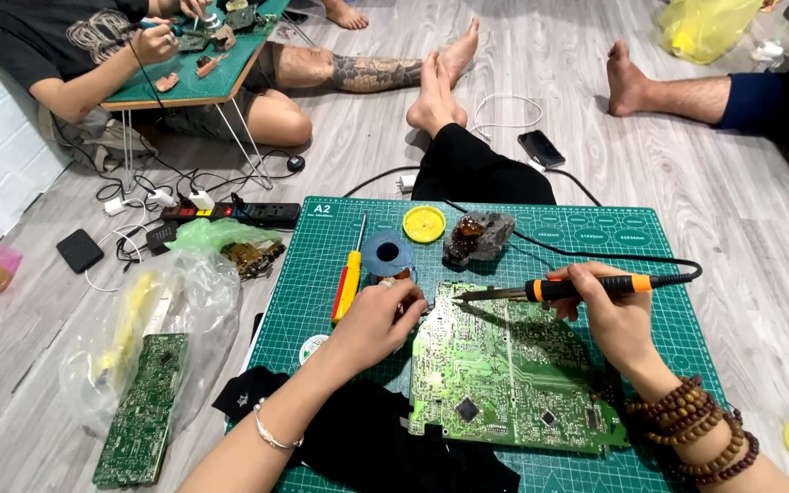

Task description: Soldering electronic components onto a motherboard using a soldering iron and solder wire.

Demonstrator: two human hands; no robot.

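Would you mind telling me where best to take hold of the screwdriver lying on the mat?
Probably grip the screwdriver by its thick yellow-and-red handle, coming from above. It lies flat on the green mat, thin shaft pointing away, handle end nearest the left hand.

A green cutting mat was laid on the wooden floor; a circuit board, screwdriver and yellow tin were spread upon it.

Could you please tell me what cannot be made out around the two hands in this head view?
- Left hand: whatever its fingertips pinch, hidden by the fingers.
- Black-and-orange soldering iron in the right hand: tip contact too small to judge.
- Large green circuit board: components too small.
- Black cloth: cut off by the bottom edge.
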